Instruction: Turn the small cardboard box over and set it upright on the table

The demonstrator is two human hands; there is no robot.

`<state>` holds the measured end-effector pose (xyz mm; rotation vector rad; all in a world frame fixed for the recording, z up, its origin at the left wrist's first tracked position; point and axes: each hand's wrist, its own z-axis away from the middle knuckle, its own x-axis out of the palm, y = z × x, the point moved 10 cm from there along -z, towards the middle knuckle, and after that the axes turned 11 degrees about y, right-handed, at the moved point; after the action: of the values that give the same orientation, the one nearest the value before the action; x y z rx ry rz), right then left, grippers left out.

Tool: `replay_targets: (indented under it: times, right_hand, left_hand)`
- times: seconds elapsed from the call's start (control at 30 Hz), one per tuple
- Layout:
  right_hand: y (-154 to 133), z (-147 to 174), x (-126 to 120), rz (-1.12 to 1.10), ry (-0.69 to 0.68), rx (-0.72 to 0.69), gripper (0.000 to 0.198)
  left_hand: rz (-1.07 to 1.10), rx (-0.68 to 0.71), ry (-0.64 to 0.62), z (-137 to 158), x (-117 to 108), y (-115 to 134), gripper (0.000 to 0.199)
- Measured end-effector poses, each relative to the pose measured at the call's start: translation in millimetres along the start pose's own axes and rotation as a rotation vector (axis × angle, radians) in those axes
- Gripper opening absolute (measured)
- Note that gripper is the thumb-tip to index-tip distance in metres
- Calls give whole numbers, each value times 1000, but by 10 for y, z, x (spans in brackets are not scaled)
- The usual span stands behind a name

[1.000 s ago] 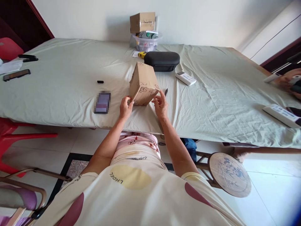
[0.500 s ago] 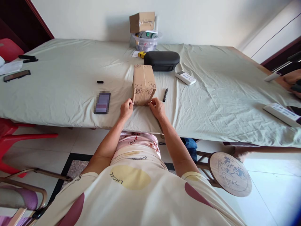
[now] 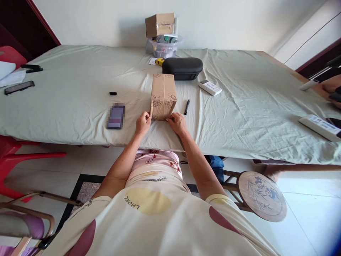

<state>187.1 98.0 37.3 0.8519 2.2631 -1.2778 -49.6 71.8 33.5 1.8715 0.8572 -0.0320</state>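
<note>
A brown cardboard box (image 3: 163,87) with dark flower drawings near its corners stands on the cloth-covered table in front of me. My left hand (image 3: 143,122) pinches the lower left corner of its near side, fingers curled. At the lower right corner, my right hand (image 3: 177,122) grips the box with thumb and fingers drawn together. A black marker (image 3: 187,107) lies uncapped just right of the box. Its black cap (image 3: 113,93) appears to be the small piece lying to the left. Left of my left hand is a phone (image 3: 116,116) with a blurred screen.
Behind the box lie a black case (image 3: 182,68) and a yellow tape measure (image 3: 160,62). A clear plastic tub (image 3: 166,49) carries another carton (image 3: 160,25) by the wall. White devices (image 3: 210,87) lie to the right. A round stool (image 3: 261,196) stands below the table; another person's arm shows far right.
My right hand has shifted slightly left along the box's lower edge. My left hand and the box stay almost in place.
</note>
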Motion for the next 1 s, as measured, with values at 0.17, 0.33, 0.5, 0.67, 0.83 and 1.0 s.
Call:
replay_targets:
  times: [0.17,0.33,0.5,0.67,0.83,1.0]
  right_hand:
    - [-43,5,20,-16,-20,-61,17]
    - [-71,10,25,-25,-44,-82,15]
    - [-136,27,-15,-53,-38,-93,15]
    - [-303,88,47,-61,-116,-160,18]
    - [-545,173,127,-103,-188,-290,20]
    - [-657,240,212,-92,-222,-398,24]
  left_hand:
    - [142,26,26,11,-13,8,25]
    - [84,66,59,-13,-52,-29,34]
    - [45,94,78,-28,-72,-47,34]
    - [57,7,111,-9,-80,-121,38]
    - [109,56,134,41,-85,-4,95]
    - [73,89,136,68,-51,74,139]
